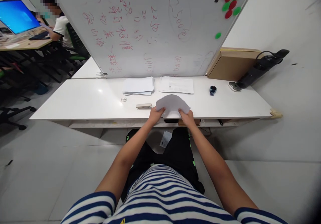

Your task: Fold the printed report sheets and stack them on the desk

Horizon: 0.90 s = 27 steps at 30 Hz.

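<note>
Both my hands hold a small bunch of white paper sheets just above the near edge of the white table. My left hand pinches the sheets' left corner, and my right hand grips their right corner. The sheets bow upward in the middle. A beige stapler lies on the table just left of my left hand. Farther back lie two stacks of paper: one on the left and one on the right.
A whiteboard with red writing and coloured magnets leans behind the table. A small white object, a blue-black watch, a cardboard box and a black device are on the table. Another person sits at a laptop, far left.
</note>
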Each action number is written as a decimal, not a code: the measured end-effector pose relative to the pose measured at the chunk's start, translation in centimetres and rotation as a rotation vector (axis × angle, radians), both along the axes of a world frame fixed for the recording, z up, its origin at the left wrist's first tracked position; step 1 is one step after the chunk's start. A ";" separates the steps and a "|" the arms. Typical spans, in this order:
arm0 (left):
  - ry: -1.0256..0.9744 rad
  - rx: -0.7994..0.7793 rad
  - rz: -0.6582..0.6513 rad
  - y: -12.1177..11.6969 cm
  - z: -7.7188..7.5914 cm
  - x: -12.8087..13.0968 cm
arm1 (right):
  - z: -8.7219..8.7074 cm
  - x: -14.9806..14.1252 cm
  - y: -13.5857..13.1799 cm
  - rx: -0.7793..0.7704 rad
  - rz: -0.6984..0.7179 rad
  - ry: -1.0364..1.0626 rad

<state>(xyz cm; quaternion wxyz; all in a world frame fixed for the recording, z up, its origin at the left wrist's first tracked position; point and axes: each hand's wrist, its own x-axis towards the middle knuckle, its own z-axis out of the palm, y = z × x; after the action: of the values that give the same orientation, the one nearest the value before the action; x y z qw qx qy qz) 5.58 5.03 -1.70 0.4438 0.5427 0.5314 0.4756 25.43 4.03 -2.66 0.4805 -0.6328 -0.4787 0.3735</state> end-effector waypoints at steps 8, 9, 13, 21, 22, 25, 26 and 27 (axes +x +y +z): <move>0.078 -0.021 0.038 -0.2 -1.7 0.8 | -1.9 -0.6 -1.0 0.051 -0.059 -0.070; 0.086 -0.027 0.038 -0.3 -1.8 0.8 | -2.0 -0.5 -1.1 0.044 -0.056 -0.069; 0.090 -0.052 0.045 -1.2 -1.8 0.6 | -1.9 -0.1 -1.1 -0.027 -0.047 0.018; -0.026 -0.040 0.278 0.0 3.2 -6.3 | -2.3 0.2 -0.5 0.092 0.176 0.108; -0.029 -0.036 0.308 1.3 4.2 -7.6 | -2.3 0.1 0.0 0.069 0.156 0.034; -0.005 -0.142 0.296 6.7 6.9 -11.4 | -2.0 -0.2 2.7 0.054 0.107 -0.337; 0.030 -0.193 0.300 8.5 7.6 -12.4 | -1.8 -0.3 3.9 0.083 0.113 -0.472; 0.080 -0.217 0.343 10.3 8.1 -13.3 | -1.6 -0.5 5.1 0.124 0.110 -0.589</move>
<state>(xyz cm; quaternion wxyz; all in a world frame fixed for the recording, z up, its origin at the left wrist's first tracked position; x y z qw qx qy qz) -7.74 15.28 6.37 0.3909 0.4117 0.6812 0.4622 24.95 9.10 -4.30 0.3376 -0.6565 -0.6528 0.1698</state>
